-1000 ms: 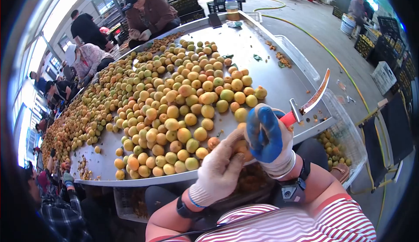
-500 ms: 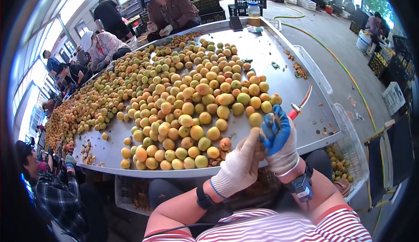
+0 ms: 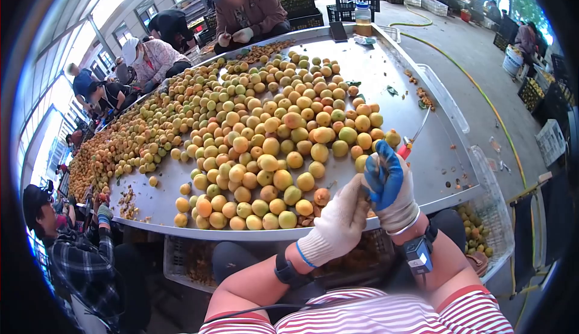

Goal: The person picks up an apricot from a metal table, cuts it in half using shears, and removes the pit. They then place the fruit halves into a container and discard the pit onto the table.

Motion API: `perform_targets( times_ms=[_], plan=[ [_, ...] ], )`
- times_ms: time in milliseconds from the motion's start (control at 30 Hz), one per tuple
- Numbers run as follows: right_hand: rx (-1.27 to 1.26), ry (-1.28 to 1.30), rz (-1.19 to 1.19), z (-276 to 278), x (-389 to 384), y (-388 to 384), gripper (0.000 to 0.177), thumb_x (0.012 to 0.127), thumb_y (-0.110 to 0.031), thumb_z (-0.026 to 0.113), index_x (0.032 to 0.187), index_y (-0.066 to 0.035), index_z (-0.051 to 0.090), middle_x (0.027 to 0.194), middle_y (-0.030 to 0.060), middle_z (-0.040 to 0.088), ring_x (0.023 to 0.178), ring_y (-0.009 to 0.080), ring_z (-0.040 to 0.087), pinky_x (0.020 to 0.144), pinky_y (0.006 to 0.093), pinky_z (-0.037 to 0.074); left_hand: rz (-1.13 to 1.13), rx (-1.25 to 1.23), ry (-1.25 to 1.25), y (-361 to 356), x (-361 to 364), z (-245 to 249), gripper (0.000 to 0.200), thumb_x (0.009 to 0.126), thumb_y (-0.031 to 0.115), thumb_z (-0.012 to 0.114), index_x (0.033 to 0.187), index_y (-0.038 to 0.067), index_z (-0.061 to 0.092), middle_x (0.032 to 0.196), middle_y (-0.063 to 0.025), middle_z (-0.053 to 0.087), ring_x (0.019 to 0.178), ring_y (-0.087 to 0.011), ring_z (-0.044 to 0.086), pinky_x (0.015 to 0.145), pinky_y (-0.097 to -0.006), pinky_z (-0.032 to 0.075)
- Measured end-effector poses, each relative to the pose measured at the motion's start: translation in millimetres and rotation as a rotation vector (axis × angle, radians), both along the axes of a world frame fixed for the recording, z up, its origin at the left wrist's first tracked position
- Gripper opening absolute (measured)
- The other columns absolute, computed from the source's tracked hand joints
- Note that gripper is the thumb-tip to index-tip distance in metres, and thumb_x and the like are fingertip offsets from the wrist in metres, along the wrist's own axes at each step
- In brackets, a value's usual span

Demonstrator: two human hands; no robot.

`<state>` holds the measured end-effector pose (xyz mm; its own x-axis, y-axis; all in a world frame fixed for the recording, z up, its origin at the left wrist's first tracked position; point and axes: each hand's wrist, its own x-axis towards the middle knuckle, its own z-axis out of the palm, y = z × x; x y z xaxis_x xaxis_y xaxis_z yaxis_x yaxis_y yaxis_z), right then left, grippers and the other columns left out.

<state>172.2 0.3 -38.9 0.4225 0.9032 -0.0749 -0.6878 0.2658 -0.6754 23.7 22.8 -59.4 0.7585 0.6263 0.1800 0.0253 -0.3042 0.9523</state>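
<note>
In front of me my left hand (image 3: 339, 216), in a white knit glove, has its fingers closed against my right hand. What lies between its fingertips is mostly hidden. My right hand (image 3: 391, 192), in a white glove with blue-coated fingers, is wrapped round a knife with a red handle (image 3: 404, 151); its thin curved blade points up and away over the table. Just beyond both hands, many round yellow-orange and greenish fruits (image 3: 283, 180), which look like apricots, spread over the metal table (image 3: 416, 180). Brownish scraps (image 3: 306, 220) lie by the near edge, left of my hands.
Crates of fruit (image 3: 473, 228) stand under the table at right. A jar (image 3: 363, 19) and a dark flat object (image 3: 338, 31) sit at the far end. Co-workers line the left side; a plaid sleeve (image 3: 81, 267) is nearest. A yellow-green hose (image 3: 476, 87) crosses the floor.
The whole view has shifted slightly, so the table appears farther right. The knife blade has turned a little in my right hand. My two hands stay together.
</note>
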Motion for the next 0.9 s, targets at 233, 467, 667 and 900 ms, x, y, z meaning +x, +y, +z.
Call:
perform_targets(
  times_ms=[233,467,667,900],
  plan=[
    [-0.043,0.206,-0.040,-7,-1,6,0.025,0.105,-0.027,0.051,0.085,-0.011,0.049,0.065,0.0009,0.044,0.046,0.0112,0.039,0.042,0.0264,0.030,0.143,0.415,0.073,0,3,-8,0.057,0.095,0.002,0.049,0.149,-0.004,0.032,0.117,-0.0257,0.059,0.104,-0.0413,0.060,0.092,-0.0425,0.049],
    [0.047,0.280,-0.053,4,15,6,0.028,0.105,-0.029,0.052,0.082,-0.014,0.045,0.063,0.0003,0.043,0.046,0.0114,0.035,0.041,0.0267,0.030,0.119,0.430,-0.009,19,1,-4,0.043,0.098,0.003,0.050,0.142,0.000,0.048,0.111,-0.0200,0.064,0.103,-0.0326,0.064,0.093,-0.0368,0.050],
    [0.089,0.109,-0.131,12,24,2,0.034,0.103,-0.027,0.055,0.072,-0.016,0.047,0.061,-0.0025,0.039,0.044,0.0094,0.032,0.042,0.0258,0.025,0.270,-0.009,0.302,50,-10,-1,0.025,0.102,0.021,0.059,0.117,0.004,0.068,0.082,-0.0036,0.069,0.074,-0.0095,0.062,0.066,-0.0248,0.051],
    [0.047,-0.007,-0.196,12,28,-1,0.041,0.101,-0.032,0.060,0.068,-0.010,0.050,0.064,0.0049,0.049,0.044,0.0126,0.046,0.039,0.0266,0.035,0.284,0.155,0.555,52,-22,43,0.027,0.097,0.028,0.064,0.109,0.005,0.071,0.083,-0.0084,0.073,0.075,-0.0171,0.068,0.070,-0.0298,0.053]
  ],
)
